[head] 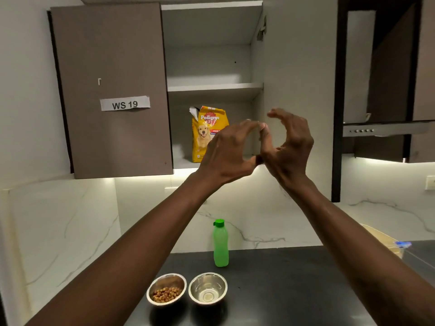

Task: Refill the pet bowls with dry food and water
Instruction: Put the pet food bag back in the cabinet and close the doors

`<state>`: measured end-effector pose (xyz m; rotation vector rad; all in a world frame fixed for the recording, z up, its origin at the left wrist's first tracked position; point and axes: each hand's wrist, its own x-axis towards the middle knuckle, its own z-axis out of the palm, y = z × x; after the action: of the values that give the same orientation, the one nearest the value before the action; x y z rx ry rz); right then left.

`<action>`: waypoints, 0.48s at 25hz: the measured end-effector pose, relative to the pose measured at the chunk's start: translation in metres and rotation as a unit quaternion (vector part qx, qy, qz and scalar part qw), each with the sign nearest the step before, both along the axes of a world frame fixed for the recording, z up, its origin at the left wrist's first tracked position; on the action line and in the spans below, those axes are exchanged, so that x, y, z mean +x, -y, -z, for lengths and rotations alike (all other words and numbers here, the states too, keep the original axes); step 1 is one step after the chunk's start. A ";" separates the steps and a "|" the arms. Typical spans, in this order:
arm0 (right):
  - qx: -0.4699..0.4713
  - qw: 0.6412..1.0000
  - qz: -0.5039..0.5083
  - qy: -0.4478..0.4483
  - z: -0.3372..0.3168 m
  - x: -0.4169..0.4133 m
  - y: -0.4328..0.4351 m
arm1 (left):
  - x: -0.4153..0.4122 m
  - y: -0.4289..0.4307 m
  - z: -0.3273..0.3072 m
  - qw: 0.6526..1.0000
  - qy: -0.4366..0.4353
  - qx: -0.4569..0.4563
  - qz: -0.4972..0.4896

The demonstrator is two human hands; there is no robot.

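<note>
A yellow dog-food bag point(205, 130), torn at the top, stands upright on the lower shelf of the open wall cupboard. My left hand point(229, 152) and my right hand point(288, 147) are raised in front of it, fingers curled and apart, holding nothing; the left hand hides the bag's right edge. Below, on the black counter point(294, 285), a steel bowl point(166, 290) holds brown kibble and a second steel bowl point(208, 288) beside it holds water. A green bottle point(220, 243) with its cap on stands behind the bowls.
The left cupboard door point(110, 90), labelled WS 19, is closed; the right door point(299, 90) is swung open. An upper shelf point(214, 87) is bare. A range hood point(381, 129) hangs at the right. A cardboard box point(386, 241) sits at the counter's right end.
</note>
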<state>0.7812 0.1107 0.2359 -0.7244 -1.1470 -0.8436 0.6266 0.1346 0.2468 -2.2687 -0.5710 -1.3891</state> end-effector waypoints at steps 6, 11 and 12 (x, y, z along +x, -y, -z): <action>0.055 0.994 0.091 -0.019 -0.009 0.029 0.017 | 0.029 0.018 -0.008 0.997 -0.073 0.030 0.027; -0.118 0.971 0.125 -0.164 -0.003 0.049 0.022 | 0.044 0.020 -0.016 0.992 -0.111 0.059 0.017; -0.138 0.967 0.119 -0.178 -0.001 0.050 0.020 | 0.045 0.019 -0.016 0.991 -0.119 0.061 0.017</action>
<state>0.8316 0.0908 0.2373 -1.2123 -0.8701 -0.7187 0.6712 0.1157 0.2628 -2.3095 -0.3604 -1.1131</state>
